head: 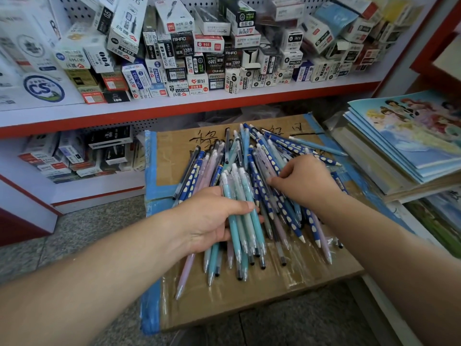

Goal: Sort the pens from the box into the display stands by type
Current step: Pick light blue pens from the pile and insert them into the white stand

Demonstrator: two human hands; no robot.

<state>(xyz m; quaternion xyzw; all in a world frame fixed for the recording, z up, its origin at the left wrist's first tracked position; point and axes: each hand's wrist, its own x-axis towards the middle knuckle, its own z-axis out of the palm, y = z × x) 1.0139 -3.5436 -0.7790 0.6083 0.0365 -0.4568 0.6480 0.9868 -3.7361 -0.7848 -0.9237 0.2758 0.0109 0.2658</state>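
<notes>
Cartons (74, 156) of stationery sat on the lower shelf far to the left of the left hand's fingers, and more small boxes (184, 53) crowded the upper shelf (174, 103) well beyond them. Grey floor (99, 221) showed under the left forearm. The left hand (212, 218) was clenched round a bundle of teal pens (245, 221). Its thumb lay across the top of the barrels and its fingers (259, 218) curled up from beneath, with the pen tips pointing back towards the person. A pink pen (185, 270) stuck out below the heel of that hand. Beyond and to the right of those fingers lay the loose pile of pens (249, 156), spread on top of a taped cardboard box (174, 158). It mixed pale barrels with dark blue pens (289, 216) marked with white dots. The right hand (306, 181) rested on the pile's right side, its fingers bent down among the barrels; whether they pinched a pen could not be told. Well to the right of those fingers stood a stack of books (411, 136) with a cartoon cover on top.
</notes>
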